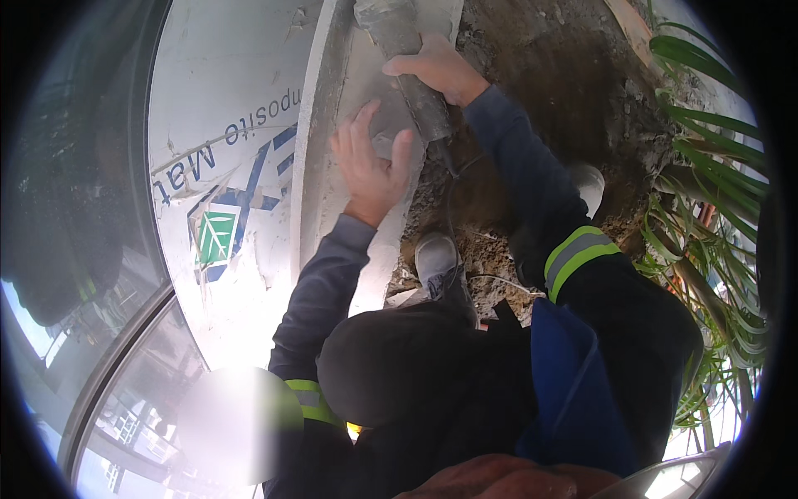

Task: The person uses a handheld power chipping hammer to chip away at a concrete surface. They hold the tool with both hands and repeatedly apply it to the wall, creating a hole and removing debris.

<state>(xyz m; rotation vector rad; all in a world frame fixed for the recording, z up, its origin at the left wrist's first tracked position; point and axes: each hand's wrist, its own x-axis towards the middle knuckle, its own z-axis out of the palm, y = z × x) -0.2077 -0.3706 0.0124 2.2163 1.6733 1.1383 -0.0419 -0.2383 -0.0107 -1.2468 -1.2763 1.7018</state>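
Note:
My right hand (439,70) grips the body of a dust-covered corded power tool (430,115), which looks like an angle grinder. Its head points away from me over a pale masonry ledge (386,218), and any disc or bit is hidden. From the rear end a thin cord (450,206) drops toward my shoe. Below and left of the tool, my left hand (374,162) hovers or rests over the ledge, fingers apart and holding nothing. Whether it touches the surface I cannot tell. Haze, apparently dust, hangs between the hands.
Along the left stands a white panel (230,81) bearing writing and a green leaf mark, next to dark window glass (81,156). My dusty shoe (436,256) is on rough soil (492,243). Green long-leaved plants (717,156) crowd the right side.

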